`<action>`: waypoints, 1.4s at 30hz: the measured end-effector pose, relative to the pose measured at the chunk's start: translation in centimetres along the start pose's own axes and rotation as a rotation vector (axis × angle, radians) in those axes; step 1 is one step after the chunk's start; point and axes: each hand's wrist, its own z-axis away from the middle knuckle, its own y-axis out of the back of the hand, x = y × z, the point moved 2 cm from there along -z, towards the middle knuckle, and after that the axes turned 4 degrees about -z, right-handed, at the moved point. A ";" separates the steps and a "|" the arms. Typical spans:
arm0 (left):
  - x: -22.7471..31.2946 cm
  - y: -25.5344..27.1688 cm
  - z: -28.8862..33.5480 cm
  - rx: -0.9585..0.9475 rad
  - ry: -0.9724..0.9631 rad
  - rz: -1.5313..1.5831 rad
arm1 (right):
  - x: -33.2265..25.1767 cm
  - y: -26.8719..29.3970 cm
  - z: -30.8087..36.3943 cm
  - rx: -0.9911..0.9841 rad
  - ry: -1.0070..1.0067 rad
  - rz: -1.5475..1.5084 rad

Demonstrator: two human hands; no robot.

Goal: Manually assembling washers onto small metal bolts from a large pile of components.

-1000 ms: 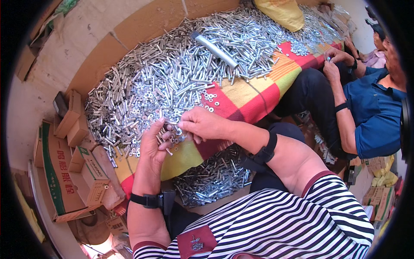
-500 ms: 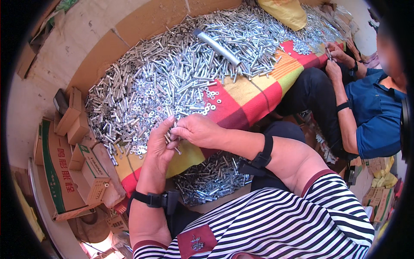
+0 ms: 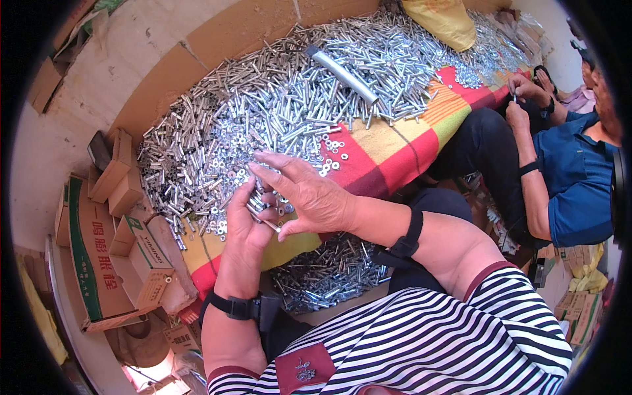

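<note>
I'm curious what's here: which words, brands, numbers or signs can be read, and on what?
Green-banded brown cardboard carton: large red characters, readable, not copied.
Brown cardboard panel, green mark: dark lettering, likewise.
Yellow bulging sack: faint reddish print, unreadable.
Brown cardboard cartons, right: too small.

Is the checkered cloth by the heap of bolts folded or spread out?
Spread out: the checkered cloth runs in a broad strip along the heap of bolts, its coloured squares showing, with metal rings on it.

A scuffed, pale wall [image 3: 85, 99] rises behind brown cardboard sheeting [image 3: 158, 82].
</note>
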 end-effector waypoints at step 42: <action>-5.4 -1.2 2.7 -0.347 -0.042 -0.016 | -2.6 -0.9 -1.6 0.355 0.271 0.208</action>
